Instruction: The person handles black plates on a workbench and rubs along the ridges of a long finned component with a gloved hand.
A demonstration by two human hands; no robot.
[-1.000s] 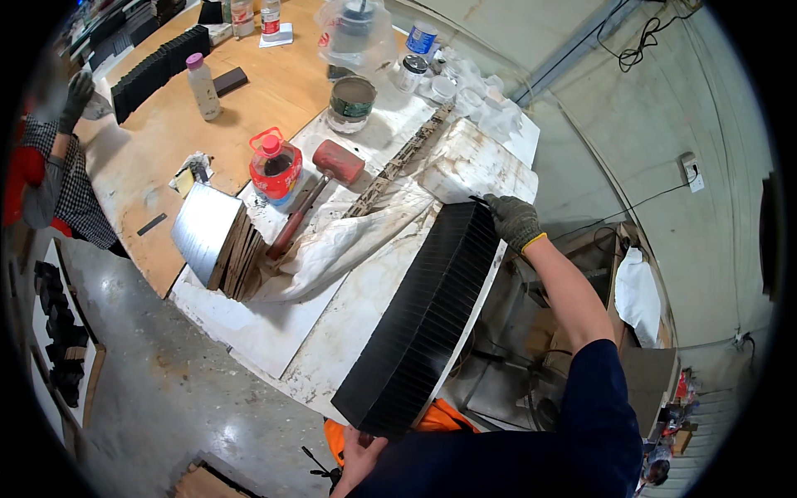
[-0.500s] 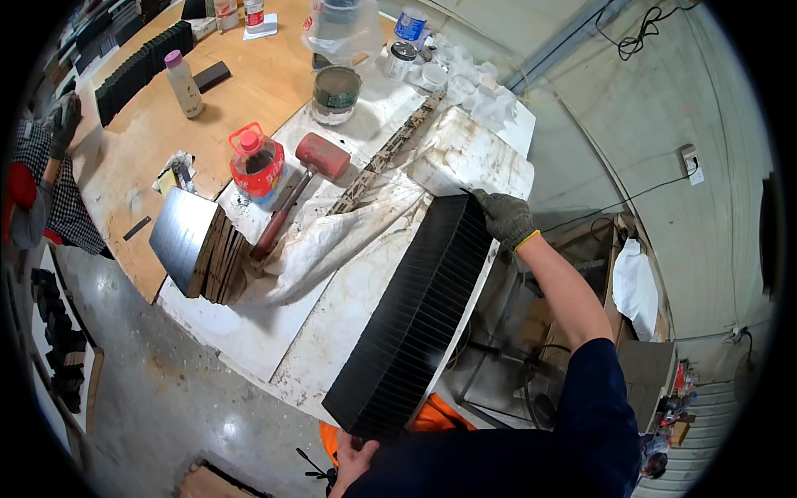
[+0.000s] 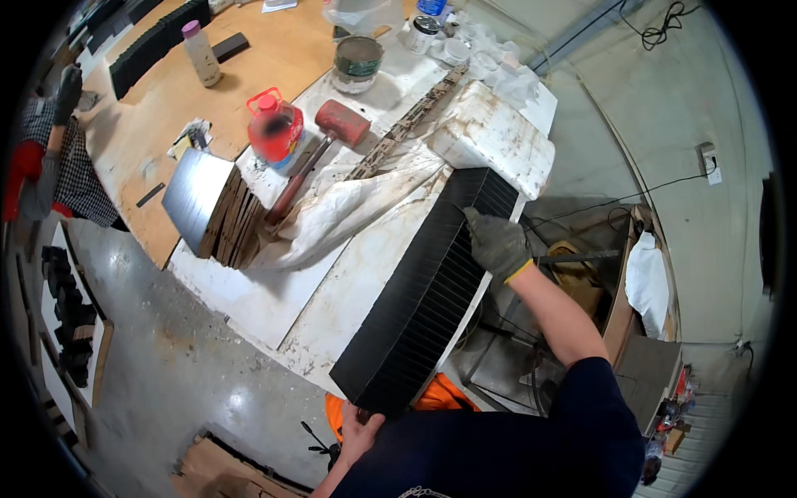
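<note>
A long row of thin black slabs [image 3: 407,286] stands packed face to face along the table's right edge. My right hand [image 3: 501,245], in a grey-green knit glove with a yellow cuff, rests against the row's right upper part. Its fingers are bent, with the fingertips at the top edge; whether they pinch a thin piece is hidden. Bare, my left hand [image 3: 359,436] is at the row's near end, thumb and fingers curled around something dark that I cannot make out. Beyond the far end lies a dirty white wrapped block [image 3: 492,141].
Left of the row lie a white cloth [image 3: 353,206], a red-headed mallet [image 3: 343,122] and a stack of slabs [image 3: 199,203]. A red-labelled jug [image 3: 276,133] and a bowl [image 3: 359,58] stand behind. At the far left, a person's gloved hand [image 3: 68,93] is over the wooden table.
My right hand has moved from the row's far end a little nearer along its side, uncovering the end slabs. My left hand stays at the near end. The view has shifted slightly.
</note>
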